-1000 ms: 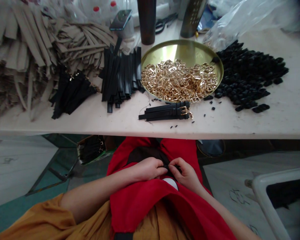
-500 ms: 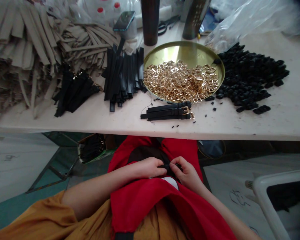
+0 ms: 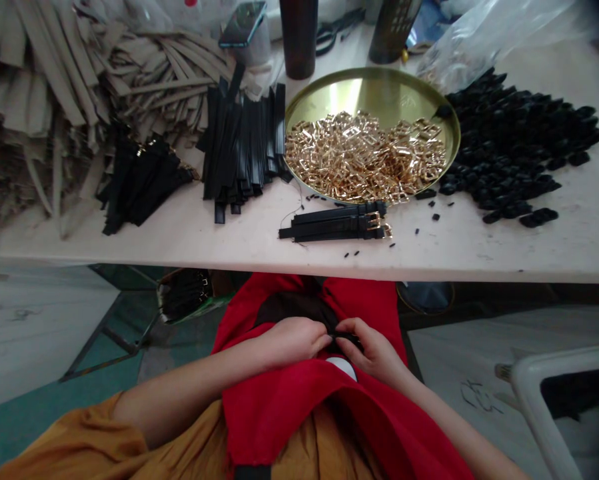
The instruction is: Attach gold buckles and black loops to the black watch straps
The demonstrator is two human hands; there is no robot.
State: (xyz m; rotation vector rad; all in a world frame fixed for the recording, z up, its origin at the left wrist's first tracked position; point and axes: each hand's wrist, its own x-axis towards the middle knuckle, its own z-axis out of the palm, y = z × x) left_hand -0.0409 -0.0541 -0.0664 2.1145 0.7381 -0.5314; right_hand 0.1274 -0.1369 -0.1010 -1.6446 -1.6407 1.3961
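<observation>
Left hand, curled, and right hand, nearly closed, pinch a black strip below the pale table's edge. Scrawl on a panel is illegible; the floor is green.

Small-parts workshop (heaped buckles, black straps)
</observation>
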